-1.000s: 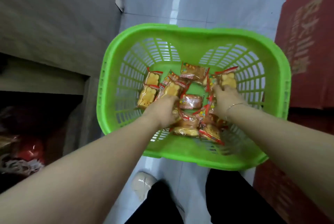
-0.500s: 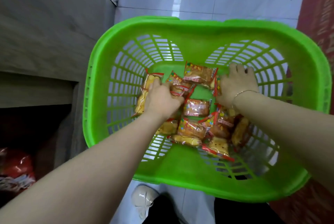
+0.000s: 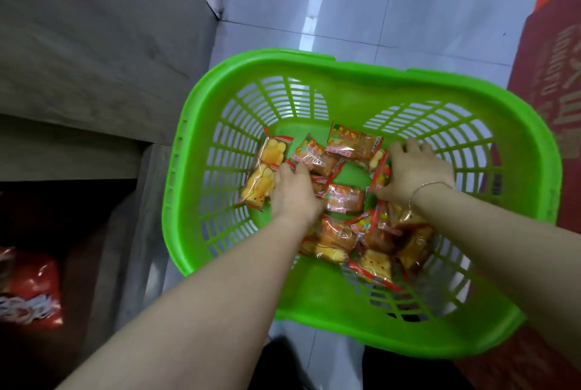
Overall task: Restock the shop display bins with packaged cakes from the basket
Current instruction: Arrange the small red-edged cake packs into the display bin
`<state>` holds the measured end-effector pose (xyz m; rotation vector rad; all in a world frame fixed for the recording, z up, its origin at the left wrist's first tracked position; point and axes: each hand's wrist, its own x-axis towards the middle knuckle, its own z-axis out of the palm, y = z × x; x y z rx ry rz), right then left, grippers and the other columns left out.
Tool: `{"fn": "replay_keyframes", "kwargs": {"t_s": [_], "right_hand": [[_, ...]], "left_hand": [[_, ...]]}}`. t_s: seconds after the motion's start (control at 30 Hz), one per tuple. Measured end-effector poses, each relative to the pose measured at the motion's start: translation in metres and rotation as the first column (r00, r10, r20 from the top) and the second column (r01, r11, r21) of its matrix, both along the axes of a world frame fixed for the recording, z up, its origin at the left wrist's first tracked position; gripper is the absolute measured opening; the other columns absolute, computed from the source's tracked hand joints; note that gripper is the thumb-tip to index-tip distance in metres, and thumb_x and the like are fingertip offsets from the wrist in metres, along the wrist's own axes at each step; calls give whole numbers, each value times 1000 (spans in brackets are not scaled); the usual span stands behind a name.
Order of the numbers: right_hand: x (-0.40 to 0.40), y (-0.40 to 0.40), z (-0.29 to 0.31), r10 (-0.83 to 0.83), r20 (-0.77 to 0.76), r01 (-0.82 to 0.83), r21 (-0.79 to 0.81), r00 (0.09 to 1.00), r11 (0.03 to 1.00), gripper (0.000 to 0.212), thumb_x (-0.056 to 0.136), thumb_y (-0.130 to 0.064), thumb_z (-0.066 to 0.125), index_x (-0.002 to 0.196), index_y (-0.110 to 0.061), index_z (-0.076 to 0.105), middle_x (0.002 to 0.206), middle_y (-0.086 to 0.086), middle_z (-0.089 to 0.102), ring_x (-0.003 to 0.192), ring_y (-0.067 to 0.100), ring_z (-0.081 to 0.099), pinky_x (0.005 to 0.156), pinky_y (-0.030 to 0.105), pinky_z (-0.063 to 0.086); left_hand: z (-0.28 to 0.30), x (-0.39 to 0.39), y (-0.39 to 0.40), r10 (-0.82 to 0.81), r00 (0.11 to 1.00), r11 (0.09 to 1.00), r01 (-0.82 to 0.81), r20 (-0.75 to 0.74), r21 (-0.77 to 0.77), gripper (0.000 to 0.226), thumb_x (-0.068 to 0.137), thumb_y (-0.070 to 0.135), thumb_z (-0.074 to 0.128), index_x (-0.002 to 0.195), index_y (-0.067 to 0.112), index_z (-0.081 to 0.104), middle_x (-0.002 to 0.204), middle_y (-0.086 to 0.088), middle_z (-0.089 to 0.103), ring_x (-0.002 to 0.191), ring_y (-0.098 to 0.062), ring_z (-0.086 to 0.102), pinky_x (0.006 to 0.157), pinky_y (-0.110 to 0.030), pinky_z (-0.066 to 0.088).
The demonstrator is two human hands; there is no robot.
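Observation:
A green slatted plastic basket point(image 3: 355, 69) stands on the floor below me. Several packaged cakes lie on its bottom in clear wrappers with red edges, some of them bear-shaped point(image 3: 270, 154). My left hand point(image 3: 294, 193) reaches into the left side of the pile, its fingers curled down over a packet beside the bear-shaped cakes. At the right side of the pile, my right hand point(image 3: 416, 172), a thin bracelet on its wrist, grips a packaged cake point(image 3: 381, 169) between thumb and fingers. More packets point(image 3: 374, 232) lie between my forearms.
A grey shelf unit point(image 3: 94, 59) rises at the left, with red packets point(image 3: 28, 289) in its dark lower level. Red cartons point(image 3: 556, 91) stand at the right. White floor tiles point(image 3: 377, 3) stretch beyond the basket. My dark trouser legs point(image 3: 283, 367) are at the bottom.
My left hand has shifted left onto the packets beside the bear-shaped cakes. My right hand has moved to the far right of the pile and closed on a packet. The view has come closer.

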<state>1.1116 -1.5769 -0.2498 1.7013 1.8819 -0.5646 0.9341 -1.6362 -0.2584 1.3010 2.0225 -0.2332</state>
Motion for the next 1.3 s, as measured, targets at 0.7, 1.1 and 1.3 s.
{"fn": "replay_keyframes", "kwargs": {"t_s": [0.7,1.1,1.3], "right_hand": [[-146,8,608,-725,-661,303,-743,-194,597,70,57,-50,74,113,-14,53,73,4,59,56,15,57,49,23,47],[-235,-99,737,-749,-661,179,-742,-38,646,61,66,-63,65,101,-14,70,88,14,65,81,28,62,83,40,52],[-258,-102,755,-752,-644,101,-746,143,658,47,76,-63,53,69,-22,75,55,4,58,50,15,59,43,18,44]], "left_hand": [[609,-122,-21,428,462,564,-808,777,169,47,75,34,76,118,25,60,98,2,70,84,-12,63,76,-26,51],[752,-217,-166,395,494,637,-755,775,157,31,94,34,54,117,55,56,92,12,67,70,-4,60,67,-25,51],[762,-229,-197,540,350,427,-898,765,110,22,97,25,50,109,36,63,81,3,61,62,-11,59,52,-24,49]]}}
